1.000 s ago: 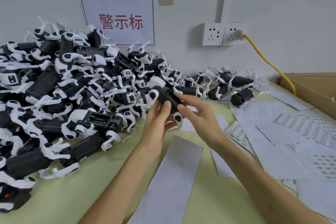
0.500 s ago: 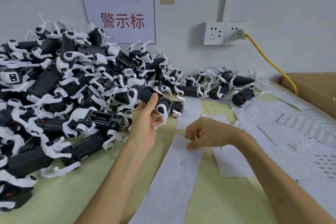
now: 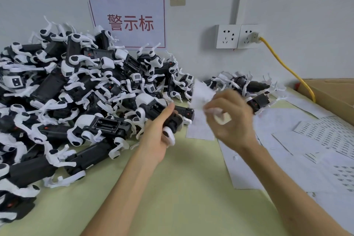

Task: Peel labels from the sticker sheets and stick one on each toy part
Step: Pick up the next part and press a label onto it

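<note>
Toy part (image 3: 177,121), black with white legs, sat at the near edge of the pile (image 3: 76,92), the left hand (image 3: 157,140) clamped round it, thumb up. The right hand (image 3: 231,120), low over the counter (image 3: 172,197) half a second earlier, had risen just right of the pile's edge, its fingers (image 3: 212,109) curled on a white sheet (image 3: 201,94) blurred by motion. The long strip near the pile was gone from the counter. So the sheet was likely either fresh labels or spent backing; I could not tell which.

Bright even light, soft shadows, motion-blurred right hand (image 3: 229,119), wide-angle edge bending
</note>
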`<state>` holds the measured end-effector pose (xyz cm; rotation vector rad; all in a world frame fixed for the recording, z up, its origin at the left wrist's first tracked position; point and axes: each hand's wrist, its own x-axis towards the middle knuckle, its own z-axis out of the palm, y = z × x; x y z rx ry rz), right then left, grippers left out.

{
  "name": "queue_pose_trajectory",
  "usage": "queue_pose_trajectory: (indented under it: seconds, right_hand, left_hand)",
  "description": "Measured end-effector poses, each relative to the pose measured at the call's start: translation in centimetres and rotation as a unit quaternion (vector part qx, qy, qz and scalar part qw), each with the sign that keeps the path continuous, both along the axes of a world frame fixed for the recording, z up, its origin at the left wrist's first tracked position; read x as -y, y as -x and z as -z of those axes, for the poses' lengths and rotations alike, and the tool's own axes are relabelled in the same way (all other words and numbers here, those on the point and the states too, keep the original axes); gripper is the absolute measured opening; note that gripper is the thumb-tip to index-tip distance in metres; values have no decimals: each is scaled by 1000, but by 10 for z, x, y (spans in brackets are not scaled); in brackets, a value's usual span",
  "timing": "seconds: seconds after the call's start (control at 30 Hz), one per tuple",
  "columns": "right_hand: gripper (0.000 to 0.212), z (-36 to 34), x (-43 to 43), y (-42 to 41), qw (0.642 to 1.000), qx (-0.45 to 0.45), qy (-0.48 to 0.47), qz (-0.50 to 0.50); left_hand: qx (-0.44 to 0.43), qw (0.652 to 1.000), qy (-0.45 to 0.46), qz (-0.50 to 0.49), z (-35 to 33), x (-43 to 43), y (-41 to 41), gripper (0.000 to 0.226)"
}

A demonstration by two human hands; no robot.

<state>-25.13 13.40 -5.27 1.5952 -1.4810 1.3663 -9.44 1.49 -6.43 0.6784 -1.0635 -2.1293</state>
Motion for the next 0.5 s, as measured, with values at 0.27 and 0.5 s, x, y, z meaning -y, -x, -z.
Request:
queue_pose_trajectory:
  seconds: [0.27,0.5]
  right_hand:
    - [12,12,6,-15,978,42,-166,-117]
    - [8,7,5,-17,972,153,-144,-109]
  left_hand:
    - [73,996,40,-20,5,-6,4,29]
    - [37,992,115,-26,2,-12,3,56]
